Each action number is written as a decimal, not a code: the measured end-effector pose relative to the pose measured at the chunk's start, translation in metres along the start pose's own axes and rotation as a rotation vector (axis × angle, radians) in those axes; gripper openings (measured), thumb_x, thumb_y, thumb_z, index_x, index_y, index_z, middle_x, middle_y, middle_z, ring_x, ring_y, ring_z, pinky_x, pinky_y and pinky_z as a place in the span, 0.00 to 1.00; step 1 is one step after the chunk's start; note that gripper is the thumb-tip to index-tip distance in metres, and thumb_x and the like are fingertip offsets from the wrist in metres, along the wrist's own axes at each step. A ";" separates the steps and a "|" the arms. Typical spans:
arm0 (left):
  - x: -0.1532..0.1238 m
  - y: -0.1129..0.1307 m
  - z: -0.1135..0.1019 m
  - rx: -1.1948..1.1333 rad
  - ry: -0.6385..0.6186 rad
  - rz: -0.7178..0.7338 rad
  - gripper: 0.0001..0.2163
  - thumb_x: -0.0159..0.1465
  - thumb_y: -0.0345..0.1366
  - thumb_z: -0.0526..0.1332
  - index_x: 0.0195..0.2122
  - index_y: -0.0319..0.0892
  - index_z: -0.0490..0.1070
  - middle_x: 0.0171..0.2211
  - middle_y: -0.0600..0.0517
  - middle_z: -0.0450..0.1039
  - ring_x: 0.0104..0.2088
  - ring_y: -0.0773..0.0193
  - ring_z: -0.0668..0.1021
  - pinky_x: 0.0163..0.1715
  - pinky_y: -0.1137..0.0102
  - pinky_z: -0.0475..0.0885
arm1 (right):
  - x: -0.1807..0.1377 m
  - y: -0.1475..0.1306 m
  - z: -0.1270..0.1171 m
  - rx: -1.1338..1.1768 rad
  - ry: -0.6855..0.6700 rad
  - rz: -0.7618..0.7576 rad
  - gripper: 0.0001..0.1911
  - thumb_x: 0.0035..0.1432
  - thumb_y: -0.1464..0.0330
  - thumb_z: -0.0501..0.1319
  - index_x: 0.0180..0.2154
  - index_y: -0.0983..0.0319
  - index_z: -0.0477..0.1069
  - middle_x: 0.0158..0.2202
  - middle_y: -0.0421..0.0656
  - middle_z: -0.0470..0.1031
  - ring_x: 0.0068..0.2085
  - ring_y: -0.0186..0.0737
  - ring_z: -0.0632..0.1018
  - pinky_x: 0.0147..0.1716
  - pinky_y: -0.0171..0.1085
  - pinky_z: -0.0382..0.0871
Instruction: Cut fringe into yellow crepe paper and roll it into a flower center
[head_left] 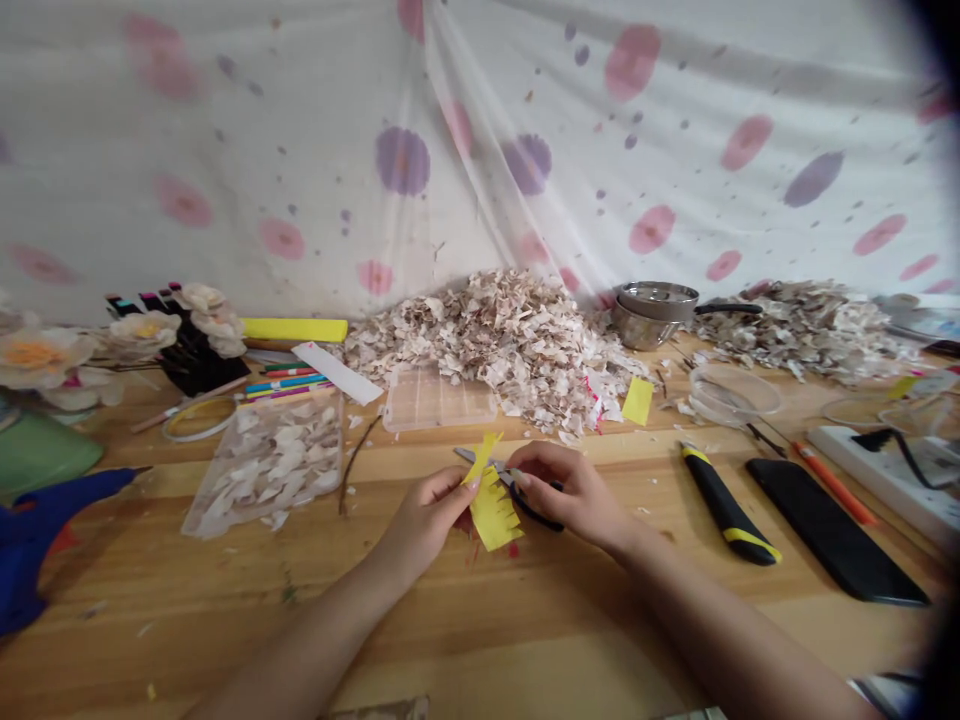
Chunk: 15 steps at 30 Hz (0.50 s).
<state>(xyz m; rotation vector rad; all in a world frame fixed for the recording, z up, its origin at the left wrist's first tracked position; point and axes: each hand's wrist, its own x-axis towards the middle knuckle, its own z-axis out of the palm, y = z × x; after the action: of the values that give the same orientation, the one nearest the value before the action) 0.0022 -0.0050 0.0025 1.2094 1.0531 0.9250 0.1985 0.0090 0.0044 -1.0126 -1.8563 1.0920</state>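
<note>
1. Head view: yellow paper (pixel 495 512) pinched in the left hand (pixel 424 515), thumb and fingers closed on its left side, held just above the middle of the surface (pixel 525 620), nearer the near edge than the far one.
2. Right hand (pixel 574 490) curled shut around the black handles of the scissors (pixel 517 485); blades reaching left across the paper's top corner, how far parted hard to tell.
3. Several slits cut into the paper's right side, fringe-like. Probably best to keep each new slit parallel to these and alike in depth.
4. Keep the left fingers well back from the blades, gripping only the uncut margin so as to leave the fringe joined.
5. Feed the paper into the blades rather than chasing it with the scissors. Prefer short, full snips for cleaner edges.
6. Hold the paper taut and square to the blades; a sagging sheet likely to tear or skew.
7. Heap of pale flakes (pixel 495 340) toward the far edge, clear box (pixel 439 398) just in front of it, utility knife (pixel 726 505) and black phone (pixel 825 540) toward the right edge, all well apart from both hands.
</note>
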 end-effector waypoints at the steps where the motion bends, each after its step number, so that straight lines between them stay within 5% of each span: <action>1: 0.000 -0.002 0.001 -0.003 -0.028 -0.023 0.16 0.53 0.49 0.63 0.26 0.40 0.72 0.20 0.55 0.67 0.23 0.66 0.69 0.23 0.72 0.63 | 0.000 0.002 0.003 0.054 -0.040 0.045 0.14 0.58 0.58 0.58 0.37 0.64 0.70 0.28 0.42 0.71 0.27 0.33 0.69 0.26 0.32 0.64; 6: -0.002 -0.009 0.004 -0.008 -0.187 -0.112 0.20 0.52 0.54 0.62 0.24 0.39 0.70 0.18 0.54 0.67 0.21 0.66 0.69 0.23 0.71 0.64 | -0.001 0.009 0.017 0.274 -0.142 0.143 0.14 0.55 0.59 0.62 0.32 0.64 0.68 0.25 0.38 0.67 0.25 0.29 0.66 0.25 0.31 0.61; 15: -0.003 -0.014 0.003 0.046 -0.075 -0.077 0.19 0.58 0.53 0.57 0.27 0.40 0.68 0.20 0.57 0.63 0.22 0.67 0.66 0.23 0.72 0.61 | -0.001 0.004 0.019 0.359 -0.163 0.183 0.16 0.55 0.56 0.61 0.30 0.63 0.67 0.22 0.35 0.66 0.22 0.29 0.68 0.22 0.31 0.63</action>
<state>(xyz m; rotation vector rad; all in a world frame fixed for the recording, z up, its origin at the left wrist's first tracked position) 0.0041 -0.0105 -0.0106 1.2241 1.0581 0.7941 0.1835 0.0037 -0.0058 -0.9150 -1.6312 1.5926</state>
